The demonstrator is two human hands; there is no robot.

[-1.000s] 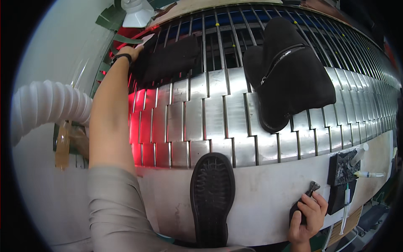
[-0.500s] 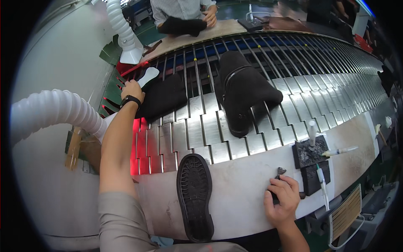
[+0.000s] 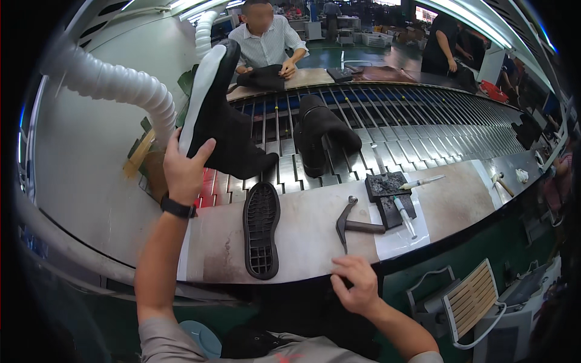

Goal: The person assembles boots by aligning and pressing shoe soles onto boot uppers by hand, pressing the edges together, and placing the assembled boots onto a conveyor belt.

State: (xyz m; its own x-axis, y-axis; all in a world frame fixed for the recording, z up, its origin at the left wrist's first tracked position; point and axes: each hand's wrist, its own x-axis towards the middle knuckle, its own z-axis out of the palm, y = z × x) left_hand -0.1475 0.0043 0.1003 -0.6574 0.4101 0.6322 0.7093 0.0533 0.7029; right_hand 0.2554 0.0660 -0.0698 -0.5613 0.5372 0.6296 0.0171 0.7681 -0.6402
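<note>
My left hand grips a black boot by its heel end and holds it up off the conveyor. The boot's white underside faces left, its toe points up, and its soft shaft hangs to the right. A black ridged shoe sole lies on the worktop below it. My right hand is empty at the worktop's front edge, thumb apart and fingers loosely bent. Just beyond it rests a hammer with a dark handle. Another black boot lies on the conveyor.
The slatted metal conveyor runs behind the worktop. Black blocks with syringes stand on the right. A white hose hangs at left. Across the conveyor, a person handles a dark boot.
My left hand has lifted the boot off the conveyor and brought it up closer to me. My right hand has let go of the hammer and drawn back toward me. The view has tilted up.
</note>
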